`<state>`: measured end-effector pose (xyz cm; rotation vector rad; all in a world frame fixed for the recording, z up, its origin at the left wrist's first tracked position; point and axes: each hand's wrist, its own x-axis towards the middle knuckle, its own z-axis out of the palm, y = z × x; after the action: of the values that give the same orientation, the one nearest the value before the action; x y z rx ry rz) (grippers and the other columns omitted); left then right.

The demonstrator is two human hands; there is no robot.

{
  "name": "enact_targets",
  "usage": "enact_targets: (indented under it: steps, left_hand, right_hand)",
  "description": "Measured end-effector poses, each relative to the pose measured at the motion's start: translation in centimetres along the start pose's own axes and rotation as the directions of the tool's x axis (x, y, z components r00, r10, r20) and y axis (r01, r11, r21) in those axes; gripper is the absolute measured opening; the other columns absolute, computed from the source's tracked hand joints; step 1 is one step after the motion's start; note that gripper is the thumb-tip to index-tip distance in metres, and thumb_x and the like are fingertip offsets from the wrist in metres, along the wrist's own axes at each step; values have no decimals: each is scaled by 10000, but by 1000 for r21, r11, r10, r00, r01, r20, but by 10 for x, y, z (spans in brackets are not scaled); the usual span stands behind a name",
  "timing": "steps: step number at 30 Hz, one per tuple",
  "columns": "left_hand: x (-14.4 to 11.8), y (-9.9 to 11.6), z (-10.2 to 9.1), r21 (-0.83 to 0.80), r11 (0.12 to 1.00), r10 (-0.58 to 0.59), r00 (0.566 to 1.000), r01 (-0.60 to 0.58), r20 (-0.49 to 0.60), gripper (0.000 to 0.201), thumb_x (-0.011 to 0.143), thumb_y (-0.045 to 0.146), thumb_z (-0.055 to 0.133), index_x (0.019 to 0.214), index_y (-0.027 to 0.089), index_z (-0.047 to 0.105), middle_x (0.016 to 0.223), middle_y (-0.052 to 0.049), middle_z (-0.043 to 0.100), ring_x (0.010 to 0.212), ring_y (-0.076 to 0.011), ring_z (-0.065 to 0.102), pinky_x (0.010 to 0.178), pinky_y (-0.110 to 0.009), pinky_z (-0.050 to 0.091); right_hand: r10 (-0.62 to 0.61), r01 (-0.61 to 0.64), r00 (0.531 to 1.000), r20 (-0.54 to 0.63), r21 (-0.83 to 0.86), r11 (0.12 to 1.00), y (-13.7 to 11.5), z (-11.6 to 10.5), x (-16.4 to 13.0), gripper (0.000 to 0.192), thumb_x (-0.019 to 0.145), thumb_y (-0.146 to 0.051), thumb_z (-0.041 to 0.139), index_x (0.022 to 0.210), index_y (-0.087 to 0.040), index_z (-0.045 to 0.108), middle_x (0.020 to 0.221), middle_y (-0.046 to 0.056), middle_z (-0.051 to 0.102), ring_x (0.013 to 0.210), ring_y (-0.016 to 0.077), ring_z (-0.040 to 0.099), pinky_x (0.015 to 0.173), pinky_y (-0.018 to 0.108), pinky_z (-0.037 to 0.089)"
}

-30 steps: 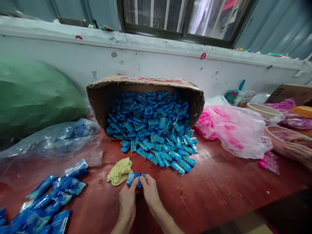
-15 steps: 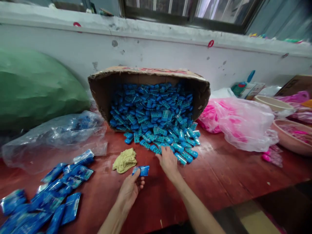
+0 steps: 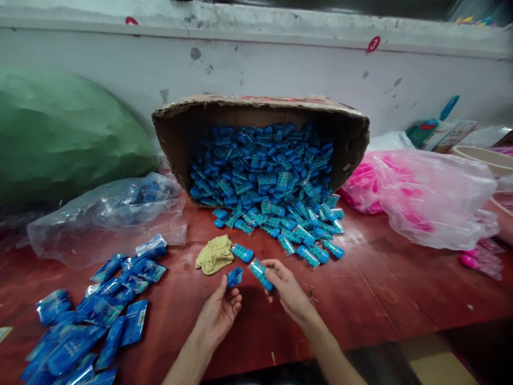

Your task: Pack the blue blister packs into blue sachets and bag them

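My left hand (image 3: 222,310) pinches a small blue printed packet (image 3: 234,277), its open-looking end turned toward my right hand. In my right hand (image 3: 286,286) is a clear-wrapped pack with a blue end and teal dots (image 3: 259,271), held tilted between thumb and fingers. The two items are close but apart. Another such dotted pack (image 3: 242,252) lies alone beside a crumpled yellow-green cloth (image 3: 215,254). Behind them a cardboard box (image 3: 176,144) lies on its side, with many dotted packs (image 3: 264,182) spilling onto the red table (image 3: 360,289).
At the left lies a pile of filled blue packets (image 3: 100,305). A clear plastic bag (image 3: 104,214) and a large green sack (image 3: 68,133) are behind it. To the right sits a bag of pink items (image 3: 433,192). A white wall (image 3: 280,69) closes off the back.
My right hand has drawn back from the spilled heap with a dotted pack in its fingers. One loose pack now lies beside the cloth. My left hand still holds the blue packet. The view has tilted down.
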<state>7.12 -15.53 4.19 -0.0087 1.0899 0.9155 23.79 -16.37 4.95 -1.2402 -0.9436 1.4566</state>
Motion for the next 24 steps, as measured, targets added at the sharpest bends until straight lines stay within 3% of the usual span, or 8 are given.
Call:
enact_targets:
  steps: [3, 7, 10, 12, 14, 18, 24]
  left_hand:
    - [0, -2, 2, 34, 998, 61, 998, -62, 24, 186, 798, 263, 529, 657, 142, 538, 470, -2, 577, 410, -90, 554, 391, -173, 446]
    - [-2, -4, 1, 72, 986, 144, 987, -150, 74, 164, 775, 262, 561, 669, 138, 544, 481, -11, 584, 438, -100, 562, 409, -179, 455]
    - [-1, -4, -1, 81, 980, 175, 979, -183, 104, 184, 734, 291, 610, 659, 138, 539, 490, -12, 589, 469, -111, 573, 438, -198, 475]
    - [-2, -4, -2, 94, 975, 189, 973, -202, 129, 211, 686, 316, 656, 668, 139, 543, 494, -5, 590, 481, -112, 573, 451, -206, 483]
    - [-2, -3, -3, 113, 968, 208, 966, -226, 151, 252, 635, 339, 697, 678, 140, 547, 494, 3, 591, 484, -110, 569, 457, -208, 484]
    - [-4, 0, -3, 141, 950, 255, 952, -280, 171, 311, 559, 354, 744, 676, 139, 552, 497, 10, 603, 475, -100, 559, 463, -202, 478]
    - [-3, 3, -2, 180, 931, 290, 943, -318, 166, 357, 519, 361, 762, 717, 132, 572, 586, 4, 650, 528, -114, 595, 521, -228, 497]
  right_hand:
    - [19, -19, 1000, 2, 117, 993, 1, 12, -12, 292, 764, -391, 540, 962, -179, 510, 658, -46, 505, 425, 56, 442, 352, 159, 360]
    - [-21, 21, 1000, 1, -31, 999, 1, 17, -17, 273, 788, -376, 522, 993, -198, 541, 764, -13, 581, 457, 65, 463, 364, 166, 366]
    - [-122, 122, 992, 11, -188, 975, -5, 16, -21, 231, 804, -310, 516, 1003, -211, 579, 908, 16, 624, 688, 125, 572, 578, 219, 471]
    - [-193, 191, 981, 21, -259, 947, -10, 16, -24, 221, 804, -266, 517, 1002, -210, 600, 965, 25, 636, 866, 164, 577, 769, 267, 458]
    - [-227, 225, 974, 29, -301, 927, -14, 15, -26, 228, 801, -247, 515, 1002, -206, 614, 988, 33, 639, 928, 182, 568, 841, 291, 429]
    - [-217, 221, 975, 47, -314, 923, -13, 15, -26, 240, 789, -250, 526, 999, -207, 633, 1005, 39, 639, 948, 194, 567, 848, 298, 426]
    - [-99, 109, 993, 58, -205, 973, -5, 14, -21, 239, 789, -274, 521, 994, -185, 607, 962, 35, 645, 892, 188, 581, 794, 294, 446]
